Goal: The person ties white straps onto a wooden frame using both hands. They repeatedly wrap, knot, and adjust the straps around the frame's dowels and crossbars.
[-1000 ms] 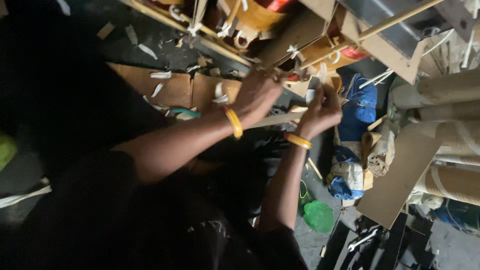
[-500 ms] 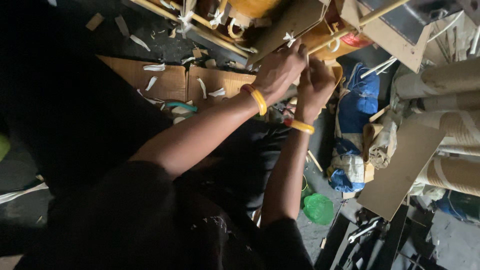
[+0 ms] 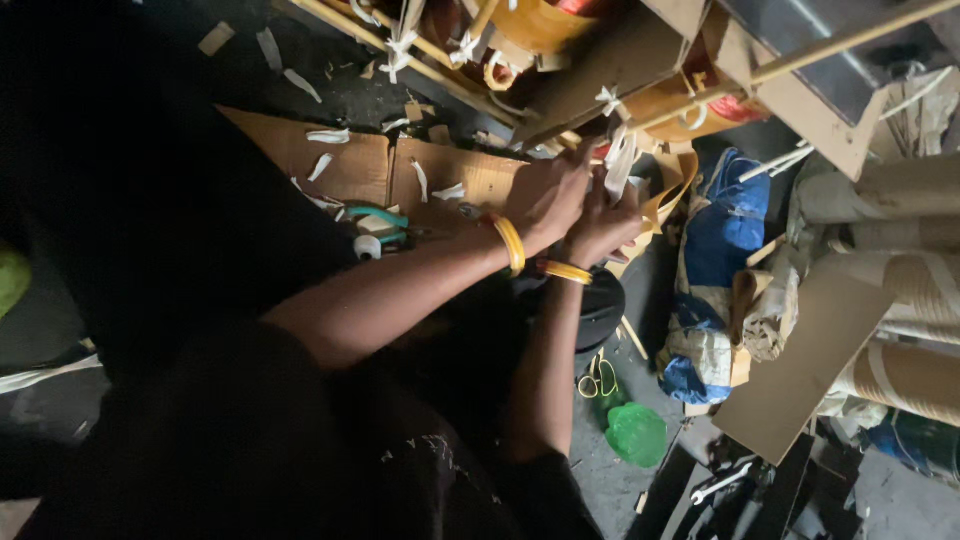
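My left hand [image 3: 545,195] and my right hand [image 3: 602,225] are pressed close together at a joint of thin wooden sticks [image 3: 700,95] in a frame of cardboard and sticks. Both pinch a white cloth strip [image 3: 620,165] that hangs from that joint. A yellow bangle sits on each wrist, one on the left [image 3: 511,243] and one on the right [image 3: 567,271]. Other white strips are knotted at further stick joints [image 3: 398,48]. My fingertips are partly hidden behind the strip.
A flat cardboard sheet [image 3: 345,160] strewn with white strip scraps lies to the left. Teal-handled pliers [image 3: 378,217] and a small white roll [image 3: 368,247] are on it. A blue sack [image 3: 722,230], cardboard tubes [image 3: 905,300], a green bag [image 3: 636,434], yellow-handled scissors [image 3: 598,380] and a wrench [image 3: 722,484] lie to the right.
My hands have drawn closer together on the white strip and shifted slightly within the view. The camera has moved a little; the things on the floor stay put.
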Tool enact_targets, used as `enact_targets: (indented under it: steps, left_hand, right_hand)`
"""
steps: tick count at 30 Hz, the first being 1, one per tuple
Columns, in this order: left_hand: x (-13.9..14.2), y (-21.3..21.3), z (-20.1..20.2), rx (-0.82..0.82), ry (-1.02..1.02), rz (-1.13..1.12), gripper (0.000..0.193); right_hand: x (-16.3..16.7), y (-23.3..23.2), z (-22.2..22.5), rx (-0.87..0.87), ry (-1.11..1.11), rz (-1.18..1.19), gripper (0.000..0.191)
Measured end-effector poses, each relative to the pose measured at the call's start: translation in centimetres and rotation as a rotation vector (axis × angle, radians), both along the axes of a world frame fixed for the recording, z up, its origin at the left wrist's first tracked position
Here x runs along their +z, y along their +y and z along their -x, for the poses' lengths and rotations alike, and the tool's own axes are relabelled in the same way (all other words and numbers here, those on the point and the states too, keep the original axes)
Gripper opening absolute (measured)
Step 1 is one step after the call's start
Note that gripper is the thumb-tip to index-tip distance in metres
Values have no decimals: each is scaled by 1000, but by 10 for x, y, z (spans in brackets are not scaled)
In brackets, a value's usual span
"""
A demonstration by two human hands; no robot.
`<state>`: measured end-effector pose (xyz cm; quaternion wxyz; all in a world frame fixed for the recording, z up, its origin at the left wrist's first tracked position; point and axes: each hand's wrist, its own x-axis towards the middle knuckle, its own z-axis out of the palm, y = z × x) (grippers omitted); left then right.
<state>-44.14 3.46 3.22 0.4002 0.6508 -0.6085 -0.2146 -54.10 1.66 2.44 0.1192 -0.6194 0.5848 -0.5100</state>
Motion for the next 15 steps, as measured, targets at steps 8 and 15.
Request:
enact_targets:
  steps: [8, 15]
  left_hand:
    - [-9, -26, 8, 264, 147, 200, 61]
    - [-13, -41, 10, 227, 146, 15, 34]
  right_hand:
    - [-26, -36, -26, 9, -466, 96, 15]
    - [-12, -24, -20, 243, -825, -105, 26]
